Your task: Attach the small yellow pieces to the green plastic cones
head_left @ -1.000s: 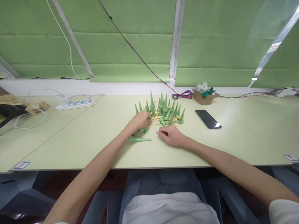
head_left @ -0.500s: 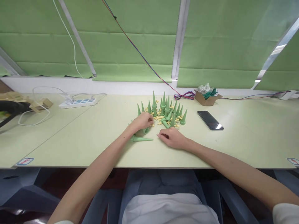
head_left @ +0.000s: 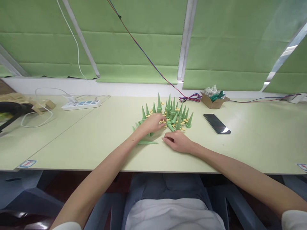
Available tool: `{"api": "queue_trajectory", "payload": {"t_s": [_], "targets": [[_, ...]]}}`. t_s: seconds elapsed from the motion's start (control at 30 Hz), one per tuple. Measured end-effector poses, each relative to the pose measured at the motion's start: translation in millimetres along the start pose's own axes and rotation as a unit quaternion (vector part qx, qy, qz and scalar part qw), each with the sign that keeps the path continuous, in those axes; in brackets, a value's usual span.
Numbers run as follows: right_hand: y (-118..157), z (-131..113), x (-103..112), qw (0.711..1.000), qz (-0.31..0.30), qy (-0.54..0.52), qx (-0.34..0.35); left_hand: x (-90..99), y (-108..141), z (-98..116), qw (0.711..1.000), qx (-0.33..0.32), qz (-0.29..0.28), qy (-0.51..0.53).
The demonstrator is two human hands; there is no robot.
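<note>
Ahead, your left hand (head_left: 156, 122) reaches among green cones (head_left: 173, 110) and yellow pieces (head_left: 186, 120), your right hand (head_left: 177, 141) curled nearby, whether either grasps anything unclear.

Two hands (head_left: 154, 122) (head_left: 177, 141), perhaps twenty overlapping green cones (head_left: 159, 104), many yellow pieces (head_left: 183, 129), one phone (head_left: 217, 123), one power strip (head_left: 82, 105)

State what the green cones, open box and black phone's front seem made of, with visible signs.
Green cones: probably moulded plastic, satin; smooth surfaces, even colour and matching shapes suggest it.
Open box: likely cardboard, matt; plain brown walls and flared flaps.
Black phone: front probably glass, glossy; it shows a bright reflection.
</note>
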State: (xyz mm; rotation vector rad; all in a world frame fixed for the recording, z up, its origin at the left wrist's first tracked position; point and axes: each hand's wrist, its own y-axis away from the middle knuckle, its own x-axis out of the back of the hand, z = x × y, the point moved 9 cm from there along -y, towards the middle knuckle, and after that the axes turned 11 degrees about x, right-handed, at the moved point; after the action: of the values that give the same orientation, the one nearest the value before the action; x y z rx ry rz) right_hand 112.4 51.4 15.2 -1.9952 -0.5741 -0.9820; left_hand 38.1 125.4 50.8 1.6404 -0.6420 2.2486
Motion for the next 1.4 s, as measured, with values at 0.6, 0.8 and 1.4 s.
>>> {"api": "queue_trajectory", "payload": {"t_s": [0.6,0.8,1.4], "targets": [[1.1,-15.5,-5.1,0.998,-0.015,-0.008,0.055,-2.7,2.1,-1.1,1.0,0.002,-0.023,-0.004],[0.4,-13.9,-5.0,0.999,-0.019,0.004,0.044,-11.9,-0.9,-7.0,0.999,0.036,-0.036,0.001],[-0.9,-11.8,-4.1,0.999,-0.029,0.001,0.029,41.1,23.1,-32.7,0.998,0.051,-0.039,-0.011]]}}
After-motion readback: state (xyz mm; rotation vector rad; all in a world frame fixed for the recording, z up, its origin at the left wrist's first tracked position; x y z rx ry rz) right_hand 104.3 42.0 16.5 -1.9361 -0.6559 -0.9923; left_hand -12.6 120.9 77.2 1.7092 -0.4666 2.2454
